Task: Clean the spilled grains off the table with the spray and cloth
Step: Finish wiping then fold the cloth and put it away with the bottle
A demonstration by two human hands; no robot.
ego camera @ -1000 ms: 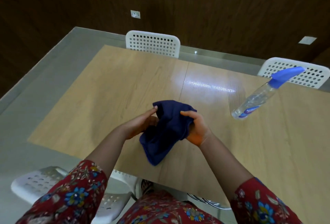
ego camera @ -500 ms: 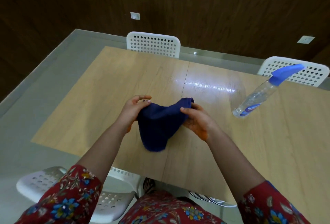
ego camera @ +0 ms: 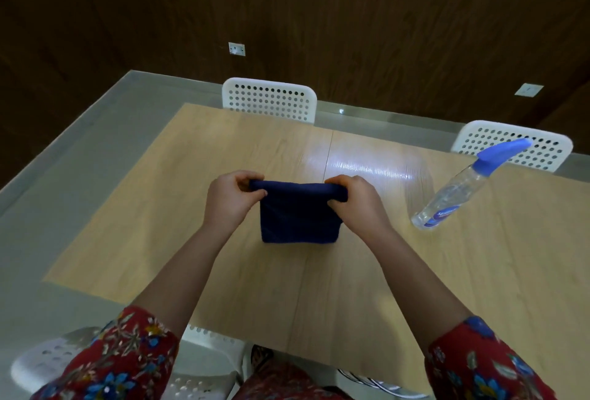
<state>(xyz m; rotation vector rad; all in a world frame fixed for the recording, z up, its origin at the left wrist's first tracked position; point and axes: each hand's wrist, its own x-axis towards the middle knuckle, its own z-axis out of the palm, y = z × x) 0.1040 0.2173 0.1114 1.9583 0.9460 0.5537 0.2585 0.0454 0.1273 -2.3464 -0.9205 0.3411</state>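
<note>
**Head view.** The cloth (ego camera: 298, 217), dark blue and folded to a rough square, is held over the middle of the surface (ego camera: 159, 208). Its lower edge hangs at or just above the wood, and contact cannot be told. The left hand (ego camera: 228, 200) pinches the rolled top edge at its 9 o'clock end and the right hand (ego camera: 356, 205) pinches the 3 o'clock end. Both have fingers curled round the fabric, with the edge drawn taut between them.

The spray (ego camera: 453, 195), a clear bottle with a blue trigger head, stands at 2 o'clock from the cloth. It is near the right hand but apart from it, and nothing touches it. No grains can be made out anywhere on the wood.

**Step in hand (judged):** the cloth is being squared into a flat pad, either for wiping or for putting away. The bare, glossy wood suggests the task is well advanced.

**Next move (judged):** lower the pad flat onto the wood without letting the fold open. One hand is then free to reach toward 2 o'clock for the bottle if more wiping is needed.
</note>
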